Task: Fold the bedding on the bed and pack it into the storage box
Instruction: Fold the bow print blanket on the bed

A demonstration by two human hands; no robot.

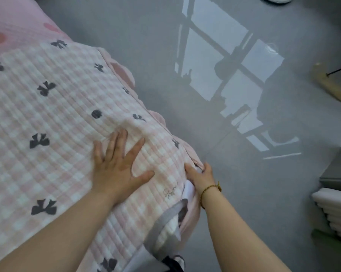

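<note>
Both grips on the checked quilt point(57, 114)
The left grip point(114, 169) presses flat, fingers spread, on the quilt's top. The right grip point(200, 177) clasps its floor-side edge. The quilt lies over the pink dotted sheet point(18, 22).

One short cursive word point(170, 191) is stitched in dark thread on the pink-and-white checked quilt point(67, 107), near its corner (the strokes are too blurred and slanted to make out any letters). Just beside it, a white tag point(189, 190) at the quilt's edge shows no print that can be read.
</note>
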